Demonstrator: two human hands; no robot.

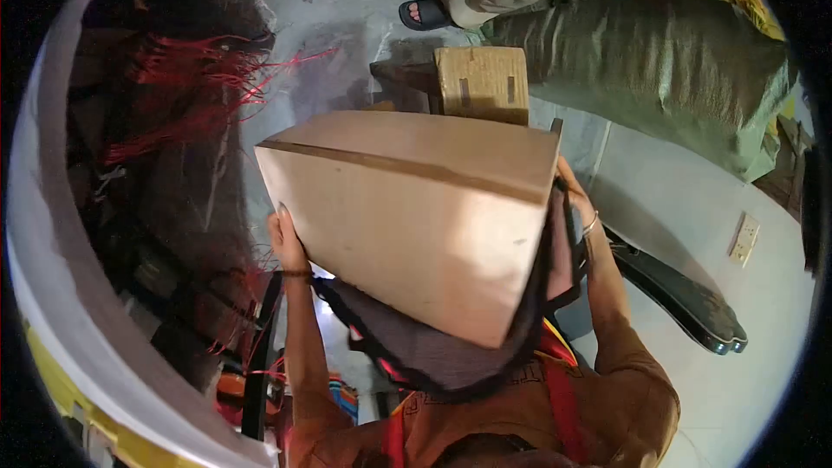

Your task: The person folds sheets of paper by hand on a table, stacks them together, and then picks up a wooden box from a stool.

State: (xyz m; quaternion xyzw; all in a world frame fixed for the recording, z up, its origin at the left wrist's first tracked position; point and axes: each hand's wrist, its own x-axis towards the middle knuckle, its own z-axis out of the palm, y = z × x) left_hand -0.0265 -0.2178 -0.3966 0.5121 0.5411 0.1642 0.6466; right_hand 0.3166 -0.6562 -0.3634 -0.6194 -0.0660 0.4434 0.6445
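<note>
A large tan box (399,225) with smooth, wood-like faces is tilted in front of my chest. My left hand (288,241) grips its left edge, with the thumb on the near face. On the opposite side my right hand (576,195) is closed around the box's right edge, where dark fabric lies against it; part of its fingers is hidden. Dark grey fabric with a black border (416,348) spreads under the box across my lap and up its right side. Red straps (563,407) run over my brown shirt.
Behind the box stands a smaller wooden block (483,82) with two slots. A big green woven sack (650,69) lies at the back right, near a person's sandalled foot (425,14). Red strands (191,74) lie at left. A wall socket (744,239) and a dark curved rail (676,295) are at right.
</note>
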